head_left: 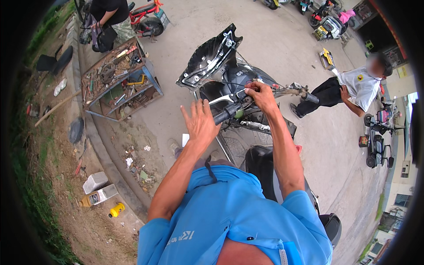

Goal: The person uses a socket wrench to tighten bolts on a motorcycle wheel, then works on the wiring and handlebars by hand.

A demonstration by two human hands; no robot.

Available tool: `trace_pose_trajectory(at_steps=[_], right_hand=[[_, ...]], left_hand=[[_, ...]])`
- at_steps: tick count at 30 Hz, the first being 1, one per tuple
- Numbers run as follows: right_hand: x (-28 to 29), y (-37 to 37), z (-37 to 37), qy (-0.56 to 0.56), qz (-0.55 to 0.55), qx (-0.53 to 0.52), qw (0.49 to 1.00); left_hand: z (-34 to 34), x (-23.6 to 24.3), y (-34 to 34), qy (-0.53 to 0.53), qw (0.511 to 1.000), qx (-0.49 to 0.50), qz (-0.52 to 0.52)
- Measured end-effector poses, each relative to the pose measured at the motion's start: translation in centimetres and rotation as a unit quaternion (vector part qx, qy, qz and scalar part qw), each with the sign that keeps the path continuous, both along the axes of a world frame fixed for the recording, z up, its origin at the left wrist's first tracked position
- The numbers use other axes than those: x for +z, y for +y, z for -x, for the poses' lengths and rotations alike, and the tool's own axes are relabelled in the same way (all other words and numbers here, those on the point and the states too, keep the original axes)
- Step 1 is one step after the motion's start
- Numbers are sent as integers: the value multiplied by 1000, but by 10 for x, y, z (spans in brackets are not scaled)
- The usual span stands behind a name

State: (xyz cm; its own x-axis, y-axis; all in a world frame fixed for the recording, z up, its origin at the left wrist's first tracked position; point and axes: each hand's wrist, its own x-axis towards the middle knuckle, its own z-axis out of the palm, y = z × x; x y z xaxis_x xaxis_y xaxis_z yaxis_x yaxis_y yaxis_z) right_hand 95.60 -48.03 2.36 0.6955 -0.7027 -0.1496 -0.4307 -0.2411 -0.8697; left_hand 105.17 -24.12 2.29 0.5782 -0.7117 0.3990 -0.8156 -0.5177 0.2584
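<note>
My left hand [199,121] is beside the black handlebar grip [226,114] of a partly stripped scooter, its fingers stretched out and spread. A silver brake lever [222,99] runs just past those fingers. At the lever's inner end, my right hand [261,95] has its thumb and fingertips pinched together by the lever mount. What they hold, if anything, is too small to make out. The scooter's black front panel [210,62] is tilted away from the handlebar, with its inner side and wiring exposed. Beyond my right hand lies the other handlebar grip [310,97].
A metal tool cart [115,105] with many loose tools stands at the left. The scooter's black seat [258,161] is by my right side. A person in a white shirt [360,86] is at the right; another person [110,13] is at the far left. Bottles and blocks lie lower left.
</note>
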Motion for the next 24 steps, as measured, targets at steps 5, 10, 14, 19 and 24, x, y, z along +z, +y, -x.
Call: trace_pose_trajectory(at_steps=[5, 10, 14, 19, 24], right_hand=[[16, 0, -4, 44, 51, 48, 997], [25, 0, -3, 37, 16, 58, 998], [34, -1, -1, 45, -21, 90, 995], [30, -5, -8, 87, 13, 73, 993], [26, -5, -9, 69, 12, 67, 995]], left_hand=[[-5, 4, 2, 76, 996, -7, -50], [-3, 0, 4, 121, 986, -11, -115], [0, 1, 0, 36, 999, 22, -19], [-4, 10, 2, 131, 985, -10, -108], [-6, -4, 7, 141, 982, -51, -119]])
